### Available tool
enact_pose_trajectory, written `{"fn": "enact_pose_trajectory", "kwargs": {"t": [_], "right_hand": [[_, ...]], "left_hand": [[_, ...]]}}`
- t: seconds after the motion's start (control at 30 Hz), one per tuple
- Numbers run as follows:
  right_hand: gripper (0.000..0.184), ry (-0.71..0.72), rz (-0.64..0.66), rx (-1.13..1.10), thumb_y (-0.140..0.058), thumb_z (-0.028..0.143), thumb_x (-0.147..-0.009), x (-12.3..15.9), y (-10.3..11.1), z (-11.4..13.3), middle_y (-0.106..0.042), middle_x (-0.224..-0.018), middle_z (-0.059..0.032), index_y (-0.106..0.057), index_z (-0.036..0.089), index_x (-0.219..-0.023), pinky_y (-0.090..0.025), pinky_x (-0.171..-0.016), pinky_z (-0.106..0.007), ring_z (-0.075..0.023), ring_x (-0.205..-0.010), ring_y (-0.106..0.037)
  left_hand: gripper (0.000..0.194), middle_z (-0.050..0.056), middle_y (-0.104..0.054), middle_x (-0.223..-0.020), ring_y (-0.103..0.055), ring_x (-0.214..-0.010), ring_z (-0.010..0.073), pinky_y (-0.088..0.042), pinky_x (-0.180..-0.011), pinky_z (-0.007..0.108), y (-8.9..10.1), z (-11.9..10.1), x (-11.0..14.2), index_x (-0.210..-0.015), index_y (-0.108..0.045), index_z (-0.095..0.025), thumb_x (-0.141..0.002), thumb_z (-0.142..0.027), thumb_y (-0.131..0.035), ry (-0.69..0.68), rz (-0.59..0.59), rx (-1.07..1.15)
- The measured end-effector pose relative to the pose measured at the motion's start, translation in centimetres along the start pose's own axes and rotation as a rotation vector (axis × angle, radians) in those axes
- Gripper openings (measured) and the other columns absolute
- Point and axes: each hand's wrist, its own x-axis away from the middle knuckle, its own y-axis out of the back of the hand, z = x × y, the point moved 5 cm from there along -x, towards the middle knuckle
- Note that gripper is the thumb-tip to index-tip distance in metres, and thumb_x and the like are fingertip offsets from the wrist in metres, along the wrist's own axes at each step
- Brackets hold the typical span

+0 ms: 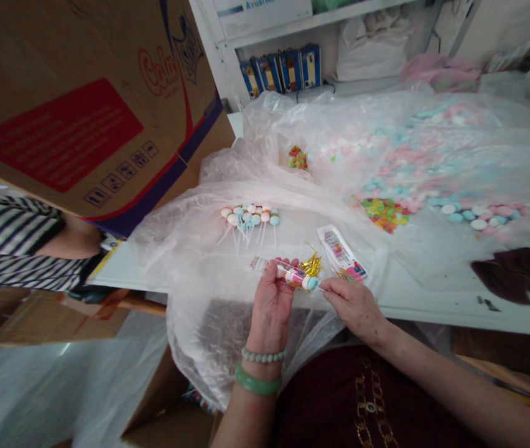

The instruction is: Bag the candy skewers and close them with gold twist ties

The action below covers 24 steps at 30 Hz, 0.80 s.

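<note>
A clear sleeve (280,272) of pastel candy lies across the fingers of the left hand (269,305), palm up, while the right hand (351,308) pinches its end beside a pale blue candy. The hands are together, both closed on it. A gold tie (311,266) sticks up from the sleeve, and a printed packet (341,253) lies just beyond the right fingers.

Under the hands spreads a plastic bag (209,267). Straight ahead on it sits a cluster of candy sticks (249,218), their white sticks fanned toward the hands. Farther ahead and right, clear plastic holds loose pastel candies (479,218) and a patch of bright gummies (385,214), with a smaller patch (298,158) farther off.

The left wrist wears a bead bracelet (263,355) and a jade bangle (258,382). Left of the hands, a cardboard carton (73,106) overhangs a co-worker's striped sleeve (8,242). Blue boxes (278,68) stand on a shelf far ahead.
</note>
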Motion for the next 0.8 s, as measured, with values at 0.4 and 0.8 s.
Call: {"fn": "enact_pose_trajectory", "kwargs": {"t": [0.4, 0.8], "right_hand": [[0.031, 0.011, 0.062, -0.039, -0.050, 0.023, -0.081, 0.7, -0.7, 0.4, -0.074, -0.091, -0.0023, -0.074, 0.030, -0.101, -0.046, -0.079, -0.037, -0.0250, -0.085, -0.065], [0.013, -0.276, -0.010, -0.790, -0.057, 0.029, -0.072, 0.2, -1.0, -0.8, -0.041, -0.045, 0.0078, -0.063, 0.020, -0.079, -0.027, -0.041, -0.022, -0.0090, -0.041, -0.037]], "left_hand": [[0.017, 0.006, -0.064, -0.078, -0.068, -0.079, 0.0172, -0.054, -0.082, 0.033, -0.3, 1.3, 0.6, -0.080, -0.058, -0.013, -0.091, -0.025, -0.052, 0.121, -0.040, -0.072], [0.026, 0.002, -0.060, -0.071, -0.063, -0.071, 0.0133, -0.051, -0.081, 0.030, -1.7, 2.9, 1.3, -0.073, -0.056, -0.015, -0.093, -0.027, -0.046, 0.095, 0.054, -0.024]]}}
